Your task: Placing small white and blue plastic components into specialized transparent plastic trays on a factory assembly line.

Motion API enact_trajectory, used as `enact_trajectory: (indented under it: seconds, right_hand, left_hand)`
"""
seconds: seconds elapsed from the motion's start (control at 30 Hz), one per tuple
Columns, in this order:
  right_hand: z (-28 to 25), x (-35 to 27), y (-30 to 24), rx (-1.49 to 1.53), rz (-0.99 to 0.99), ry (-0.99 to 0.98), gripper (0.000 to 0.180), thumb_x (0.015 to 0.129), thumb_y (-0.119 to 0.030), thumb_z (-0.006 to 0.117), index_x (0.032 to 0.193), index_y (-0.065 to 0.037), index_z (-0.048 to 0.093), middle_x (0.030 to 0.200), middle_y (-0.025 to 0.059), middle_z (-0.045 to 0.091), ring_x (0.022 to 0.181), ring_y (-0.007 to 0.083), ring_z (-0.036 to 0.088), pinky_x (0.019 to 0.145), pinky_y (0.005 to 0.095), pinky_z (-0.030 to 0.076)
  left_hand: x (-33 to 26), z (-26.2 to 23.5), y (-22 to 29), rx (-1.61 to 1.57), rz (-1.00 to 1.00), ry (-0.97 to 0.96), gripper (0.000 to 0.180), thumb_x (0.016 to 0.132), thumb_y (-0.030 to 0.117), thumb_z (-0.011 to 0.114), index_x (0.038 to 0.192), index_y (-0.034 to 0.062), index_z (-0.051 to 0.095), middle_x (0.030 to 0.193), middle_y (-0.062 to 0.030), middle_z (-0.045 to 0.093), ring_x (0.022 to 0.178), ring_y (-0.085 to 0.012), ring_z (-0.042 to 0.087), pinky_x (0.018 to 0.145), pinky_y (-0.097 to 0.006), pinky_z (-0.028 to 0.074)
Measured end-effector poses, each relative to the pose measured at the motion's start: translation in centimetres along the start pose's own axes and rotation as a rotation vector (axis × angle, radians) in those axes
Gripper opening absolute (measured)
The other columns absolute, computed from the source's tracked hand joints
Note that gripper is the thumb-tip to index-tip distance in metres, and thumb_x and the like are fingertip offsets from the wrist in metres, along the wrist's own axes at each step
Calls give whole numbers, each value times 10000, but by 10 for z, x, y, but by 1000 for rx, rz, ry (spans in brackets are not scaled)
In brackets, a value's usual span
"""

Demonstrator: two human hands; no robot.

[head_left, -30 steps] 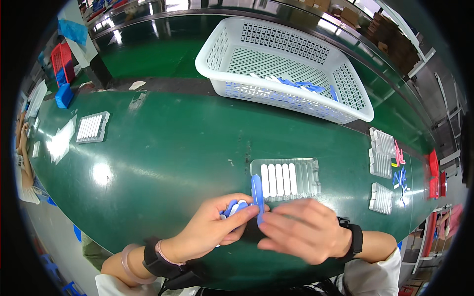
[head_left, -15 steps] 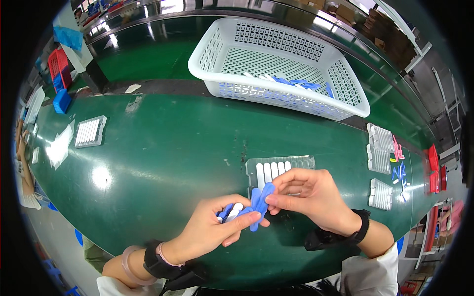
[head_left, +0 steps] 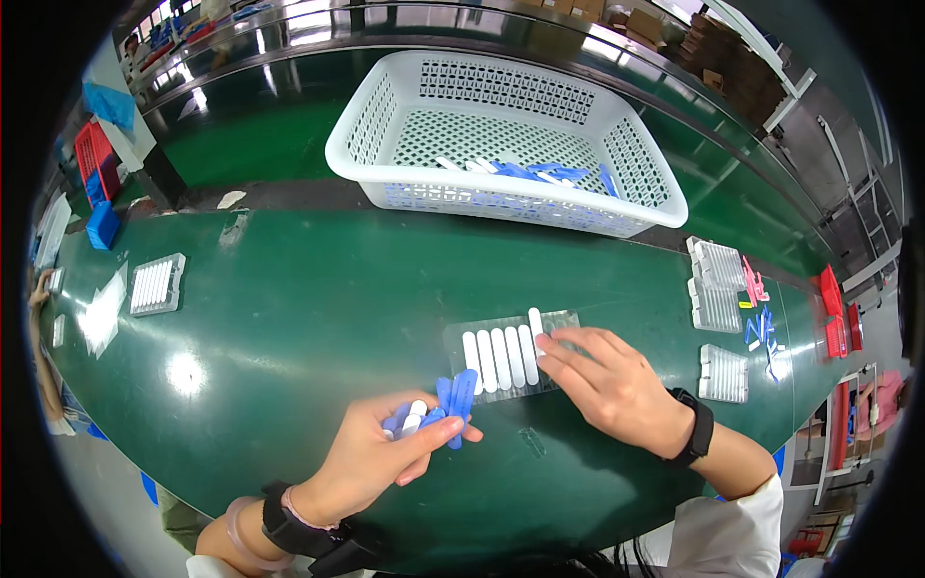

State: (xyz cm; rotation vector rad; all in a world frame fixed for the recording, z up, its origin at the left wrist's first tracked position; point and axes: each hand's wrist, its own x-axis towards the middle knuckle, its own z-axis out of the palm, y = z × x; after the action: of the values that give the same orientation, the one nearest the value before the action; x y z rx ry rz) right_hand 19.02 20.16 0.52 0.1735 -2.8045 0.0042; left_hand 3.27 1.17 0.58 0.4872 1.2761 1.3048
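My left hand [head_left: 371, 448] is closed round a bunch of small flat round-ended sticks, blue ones [head_left: 461, 395] and white ones [head_left: 415, 416]. The blue ends fan out past my thumb. Just beyond it lies a clear plastic slotted tray [head_left: 564, 323] with several white sticks [head_left: 501, 358] side by side in its left part. My right hand [head_left: 612, 390] is over the tray's right part. Its thumb and fingers pinch one white stick [head_left: 536, 323], which stands slightly farther out than the row. My right fingers partly hide the tray's slots.
A white perforated basket [head_left: 506, 202] with loose blue and white sticks stands at the back. Filled trays lie at left [head_left: 157, 285] and right [head_left: 723, 374], beside stacked trays [head_left: 716, 284]. Loose blue sticks [head_left: 761, 330] and pink pieces [head_left: 753, 279] lie farther right. Plastic sheets [head_left: 104, 313] lie at left.
My right hand has left the blue sticks in my left hand and now pinches a white stick at the tray. My left hand still holds its bunch. The whole view has shifted slightly.
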Motion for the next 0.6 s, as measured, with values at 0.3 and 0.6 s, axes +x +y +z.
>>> enact_trajectory:
  seconds: [0.3,0.6]
  right_hand:
    - [-17,26,-38,1174,591,31,198,766,-67,633,930,18,564,850,87,590,683,118,577,619,224,486]
    - [-4,15,12,460,268,139,170,697,67,585,863,49,555,905,135,598,798,241,604,682,287,497]
  left_hand:
    - [-2,8,0,169,-5,9,156,804,133,601,818,-21,588,791,-52,648,435,-13,371,387,-164,292]
    - [-4,9,1,112,-34,48,112,784,70,606,784,-40,584,784,-150,640,409,-11,347,367,-167,255]
